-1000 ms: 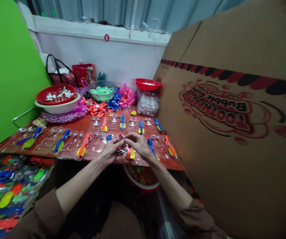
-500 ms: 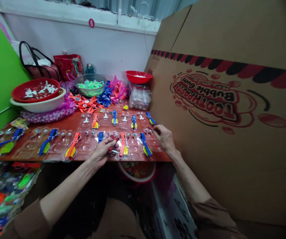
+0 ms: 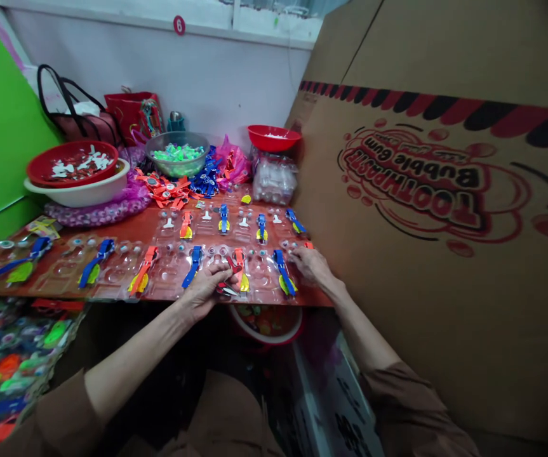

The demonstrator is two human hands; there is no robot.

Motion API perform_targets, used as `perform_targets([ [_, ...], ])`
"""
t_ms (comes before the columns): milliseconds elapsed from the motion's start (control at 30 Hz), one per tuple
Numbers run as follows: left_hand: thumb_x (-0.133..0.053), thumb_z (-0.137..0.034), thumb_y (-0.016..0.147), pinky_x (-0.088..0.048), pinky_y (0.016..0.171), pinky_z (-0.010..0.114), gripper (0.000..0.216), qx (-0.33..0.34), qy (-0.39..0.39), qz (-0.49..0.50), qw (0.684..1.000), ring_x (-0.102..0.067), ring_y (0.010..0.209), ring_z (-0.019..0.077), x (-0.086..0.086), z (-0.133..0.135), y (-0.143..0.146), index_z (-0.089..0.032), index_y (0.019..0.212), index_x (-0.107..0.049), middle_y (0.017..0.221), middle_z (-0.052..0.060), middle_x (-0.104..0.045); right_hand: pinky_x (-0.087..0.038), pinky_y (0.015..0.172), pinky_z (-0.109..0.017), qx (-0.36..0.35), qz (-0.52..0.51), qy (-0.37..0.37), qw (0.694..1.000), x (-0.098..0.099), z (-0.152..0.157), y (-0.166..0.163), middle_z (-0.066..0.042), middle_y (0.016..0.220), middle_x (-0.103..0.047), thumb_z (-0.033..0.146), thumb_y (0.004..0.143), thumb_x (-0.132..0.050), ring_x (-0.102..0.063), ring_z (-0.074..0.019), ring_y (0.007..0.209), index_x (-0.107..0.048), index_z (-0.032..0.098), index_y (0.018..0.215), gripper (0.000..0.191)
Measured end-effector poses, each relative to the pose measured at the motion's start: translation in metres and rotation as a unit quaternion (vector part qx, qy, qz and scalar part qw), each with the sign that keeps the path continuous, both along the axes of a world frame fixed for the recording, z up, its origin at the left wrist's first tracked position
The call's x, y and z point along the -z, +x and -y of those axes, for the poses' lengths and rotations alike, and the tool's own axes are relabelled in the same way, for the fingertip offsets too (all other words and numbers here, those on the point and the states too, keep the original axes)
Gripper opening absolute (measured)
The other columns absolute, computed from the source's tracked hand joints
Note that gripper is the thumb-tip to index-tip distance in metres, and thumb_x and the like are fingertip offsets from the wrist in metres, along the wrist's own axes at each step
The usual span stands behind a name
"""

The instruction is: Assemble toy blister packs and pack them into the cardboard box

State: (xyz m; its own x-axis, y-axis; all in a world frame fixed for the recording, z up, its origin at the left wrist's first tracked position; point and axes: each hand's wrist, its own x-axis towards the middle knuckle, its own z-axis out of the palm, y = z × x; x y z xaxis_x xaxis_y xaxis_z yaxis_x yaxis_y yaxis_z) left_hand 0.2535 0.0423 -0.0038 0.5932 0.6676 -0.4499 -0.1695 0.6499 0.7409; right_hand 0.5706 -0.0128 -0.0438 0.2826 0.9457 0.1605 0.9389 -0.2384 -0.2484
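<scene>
Clear plastic blister trays [image 3: 169, 273] lie in rows on a red tabletop [image 3: 140, 231], several pockets filled with blue and orange toy pieces with yellow tips. My left hand [image 3: 207, 285] rests at the table's near edge, fingers curled round a small bunch of dark red and silver pieces [image 3: 228, 285]. My right hand [image 3: 309, 263] lies on the tray at the far right, fingers bent down on an orange toy piece [image 3: 308, 245] in a pocket. A blue toy piece [image 3: 282, 270] sits between the hands.
A large cardboard box [image 3: 435, 222] walls off the right side. At the back stand a red bowl in a white basin [image 3: 76, 174], a clear bowl of green parts [image 3: 177, 155], a small red bowl [image 3: 274, 136] and bags. Filled trays [image 3: 2, 362] are stacked lower left; a tub [image 3: 267, 320] sits under the table.
My right hand left the left hand at the table's middle and reached to the tray's right end, where it now presses down. The left hand stayed, still holding pieces.
</scene>
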Motion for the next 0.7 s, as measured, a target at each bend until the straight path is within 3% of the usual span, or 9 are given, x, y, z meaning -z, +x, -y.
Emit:
perform_targets([
  [67, -0.071, -0.014, 0.08, -0.052, 0.051, 0.024, 0.01, 0.011, -0.002, 0.012, 1.0, -0.065, 0.055, 0.0137, 0.001, 0.002, 0.002, -0.014, 0.086, -0.063, 0.071, 0.004, -0.069, -0.048, 0.075, -0.031, -0.006, -0.077, 0.072, 0.994, -0.012, 0.001, -0.013, -0.009, 0.098, -0.075, 0.03, 0.093, -0.055, -0.067, -0.0221, 0.085, -0.075, 0.02, 0.098, 0.024],
  [133, -0.073, -0.015, 0.079, -0.051, 0.05, 0.023, 0.011, 0.017, 0.001, 0.015, 1.0, -0.065, 0.054, 0.0134, 0.001, 0.004, 0.006, -0.014, 0.086, -0.064, 0.072, 0.004, -0.069, -0.051, 0.077, -0.032, -0.056, -0.183, 0.108, 0.976, -0.027, 0.0, -0.039, -0.008, 0.097, -0.076, 0.035, 0.091, -0.058, -0.068, -0.0211, 0.085, -0.075, 0.019, 0.098, 0.025],
  [233, -0.071, -0.013, 0.081, -0.052, 0.05, 0.023, 0.009, 0.015, 0.005, 0.025, 1.0, -0.064, 0.053, 0.0127, 0.0, 0.006, 0.014, -0.013, 0.088, -0.067, 0.069, 0.004, -0.069, -0.052, 0.074, -0.03, -0.184, -0.314, 0.068, 0.929, -0.047, -0.004, -0.088, -0.006, 0.091, -0.076, 0.041, 0.089, -0.061, -0.068, -0.0188, 0.082, -0.075, 0.019, 0.096, 0.027],
  [300, -0.069, -0.01, 0.081, -0.053, 0.052, 0.022, 0.008, 0.002, 0.007, 0.034, 0.999, -0.064, 0.053, 0.0117, -0.003, 0.006, 0.017, -0.012, 0.089, -0.068, 0.066, 0.003, -0.068, -0.051, 0.068, -0.028, -0.228, -0.35, 0.051, 0.907, -0.054, -0.008, -0.114, -0.004, 0.086, -0.074, 0.04, 0.088, -0.063, -0.066, -0.0164, 0.075, -0.074, 0.019, 0.094, 0.025],
  [433, -0.068, -0.006, 0.081, -0.051, 0.051, 0.02, 0.007, -0.019, 0.002, 0.038, 0.999, -0.064, 0.051, 0.0119, -0.007, 0.001, 0.016, -0.011, 0.086, -0.068, 0.065, 0.005, -0.069, -0.046, 0.056, -0.025, -0.218, -0.381, 0.046, 0.897, -0.059, -0.016, -0.132, -0.001, 0.072, -0.067, 0.039, 0.088, -0.062, -0.058, -0.0123, 0.059, -0.07, 0.017, 0.09, 0.023],
  [600, -0.066, -0.007, 0.084, -0.048, 0.046, 0.019, 0.007, -0.044, -0.007, 0.054, 0.998, -0.063, 0.05, 0.0121, -0.011, -0.005, 0.008, -0.011, 0.089, -0.067, 0.064, 0.004, -0.068, -0.049, 0.062, -0.026, -0.176, -0.416, 0.058, 0.89, -0.054, -0.018, -0.136, -0.002, 0.08, -0.068, 0.044, 0.085, -0.067, -0.062, -0.0143, 0.068, -0.068, 0.018, 0.091, 0.027],
  [700, -0.064, -0.007, 0.086, -0.046, 0.044, 0.018, 0.007, -0.063, -0.024, 0.061, 0.996, -0.062, 0.049, 0.0118, -0.01, -0.005, 0.005, -0.012, 0.09, -0.065, 0.063, 0.003, -0.067, -0.05, 0.067, -0.028, -0.129, -0.47, 0.101, 0.867, -0.043, -0.016, -0.15, -0.002, 0.081, -0.069, 0.047, 0.083, -0.069, -0.062, -0.0157, 0.073, -0.068, 0.019, 0.088, 0.029],
])
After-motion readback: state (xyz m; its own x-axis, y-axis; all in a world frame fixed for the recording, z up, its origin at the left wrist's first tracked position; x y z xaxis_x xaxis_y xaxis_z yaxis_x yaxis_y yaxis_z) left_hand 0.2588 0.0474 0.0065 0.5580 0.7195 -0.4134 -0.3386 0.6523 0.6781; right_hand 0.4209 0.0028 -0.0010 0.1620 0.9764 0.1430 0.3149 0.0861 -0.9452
